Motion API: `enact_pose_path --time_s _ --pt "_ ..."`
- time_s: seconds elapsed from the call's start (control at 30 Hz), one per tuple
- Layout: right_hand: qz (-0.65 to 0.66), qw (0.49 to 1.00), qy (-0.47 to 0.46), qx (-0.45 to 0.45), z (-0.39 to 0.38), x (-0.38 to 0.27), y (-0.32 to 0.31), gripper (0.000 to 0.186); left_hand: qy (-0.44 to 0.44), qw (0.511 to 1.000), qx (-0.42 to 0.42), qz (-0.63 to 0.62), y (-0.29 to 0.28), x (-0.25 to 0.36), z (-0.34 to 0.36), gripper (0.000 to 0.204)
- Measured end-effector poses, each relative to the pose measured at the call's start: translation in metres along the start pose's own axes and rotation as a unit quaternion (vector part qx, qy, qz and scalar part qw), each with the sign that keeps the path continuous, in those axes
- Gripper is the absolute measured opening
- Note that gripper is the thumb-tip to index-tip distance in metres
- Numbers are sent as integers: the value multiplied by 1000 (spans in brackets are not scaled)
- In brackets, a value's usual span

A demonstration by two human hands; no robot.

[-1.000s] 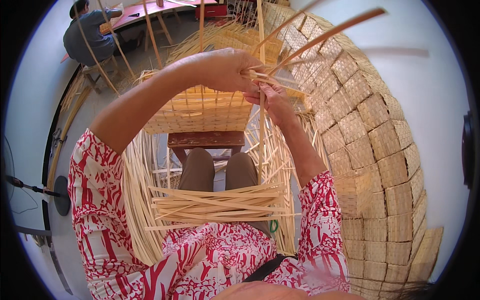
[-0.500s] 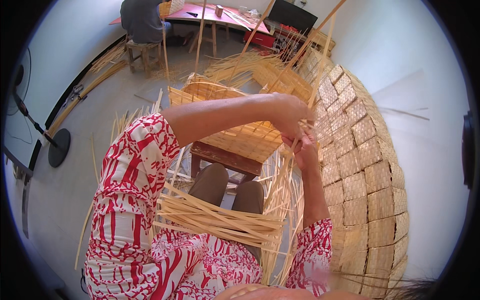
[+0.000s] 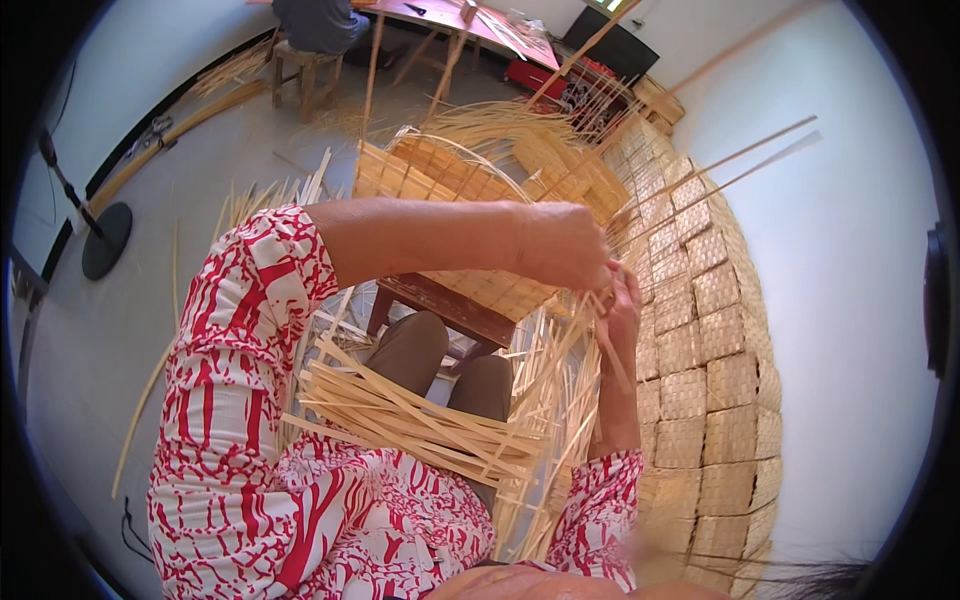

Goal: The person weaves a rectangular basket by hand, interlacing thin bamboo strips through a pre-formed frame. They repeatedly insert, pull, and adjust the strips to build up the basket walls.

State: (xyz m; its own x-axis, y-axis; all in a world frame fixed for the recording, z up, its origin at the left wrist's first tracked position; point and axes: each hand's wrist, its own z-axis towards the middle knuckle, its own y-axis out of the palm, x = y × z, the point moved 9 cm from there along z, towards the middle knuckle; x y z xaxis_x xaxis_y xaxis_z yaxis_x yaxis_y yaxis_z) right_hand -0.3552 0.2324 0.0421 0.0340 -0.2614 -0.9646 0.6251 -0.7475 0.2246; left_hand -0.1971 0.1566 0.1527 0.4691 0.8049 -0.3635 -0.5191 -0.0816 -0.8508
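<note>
A partly woven bamboo basket [image 3: 492,298] rests on a low dark-red wooden stool [image 3: 447,308] before my knees, its long upright strips sticking up and outward. My left arm crosses in front of it. My left hand [image 3: 562,243] is closed at the basket's right corner, its fingertips partly hidden, gripping a bamboo strip there. Just below and touching it, my right hand [image 3: 622,312] pinches a bamboo strip, whose blurred end [image 3: 614,358] hangs along the wrist. A bundle of loose pale strips [image 3: 420,415] lies across my lap.
Stacked woven baskets [image 3: 715,330] line the right wall. More strips [image 3: 555,400] lie beside my right leg, and others are strewn on the floor. A person [image 3: 318,22] sits on a wooden stool by a pink table [image 3: 520,42]. A black fan base [image 3: 107,240] stands left.
Long strips at the basket's right side have swung down toward the right wall. My hands stay together at the corner and have moved slightly lower. The whole view has shifted a little.
</note>
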Motion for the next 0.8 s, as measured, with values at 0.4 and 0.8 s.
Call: enact_pose_path --time_s 0.4,0.8 --pt "-288 811 -509 10 -137 -219 81 18 -19 996 73 38 7 12 -23 13" --pt "-582 786 -168 -121 -6 -80 76 16 -30 997 67 37 18 15 -33 15"
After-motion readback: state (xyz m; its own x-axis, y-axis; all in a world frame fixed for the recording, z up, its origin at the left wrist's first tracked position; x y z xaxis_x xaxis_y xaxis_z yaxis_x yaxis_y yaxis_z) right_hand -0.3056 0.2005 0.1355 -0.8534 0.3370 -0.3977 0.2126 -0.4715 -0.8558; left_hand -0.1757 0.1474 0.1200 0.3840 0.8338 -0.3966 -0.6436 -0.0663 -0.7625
